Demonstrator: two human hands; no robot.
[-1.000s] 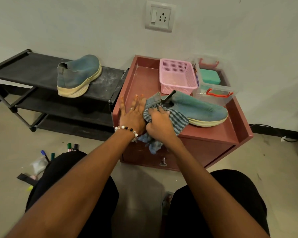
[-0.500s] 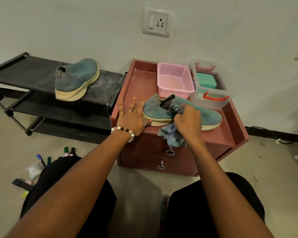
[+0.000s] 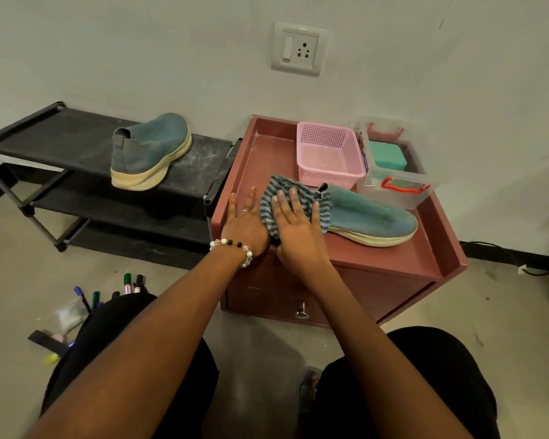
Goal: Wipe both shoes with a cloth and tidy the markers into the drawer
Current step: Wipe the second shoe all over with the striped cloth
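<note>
- The right hand (image 3: 293, 231) lies flat with fingers straight and spread, pressing the striped cloth (image 3: 293, 198) down over the heel end of the teal shoe (image 3: 371, 218) on top of the red cabinet (image 3: 393, 267).
- The left hand (image 3: 246, 223) rests just beside it, touching the cloth's edge, fingers straight and slightly apart on the cabinet top; a bead bracelet (image 3: 232, 247) circles its wrist and a ring sits on one finger.
- The shoe's toe points away to the right of the right hand, its pale sole resting on the cabinet top.
- Just beyond the right hand's fingertips stands a pink basket (image 3: 328, 153), close behind the cloth; to the right of that sits a clear box (image 3: 396, 172) with red handles and a green block inside, near the shoe's upper.
- The second shoe (image 3: 151, 150) stands well to the left of the left hand on the top shelf of a black rack (image 3: 61, 137), heel toward the camera.
- The markers (image 3: 127, 285) lie on the floor below and left of the left forearm, partly hidden behind the person's knee, beside a small plastic bag (image 3: 69, 313).
- Beneath the right forearm, the cabinet's drawer front shows a metal knob (image 3: 301, 312); the drawer looks closed.
- A wall socket (image 3: 298, 49) sits high above both hands.
</note>
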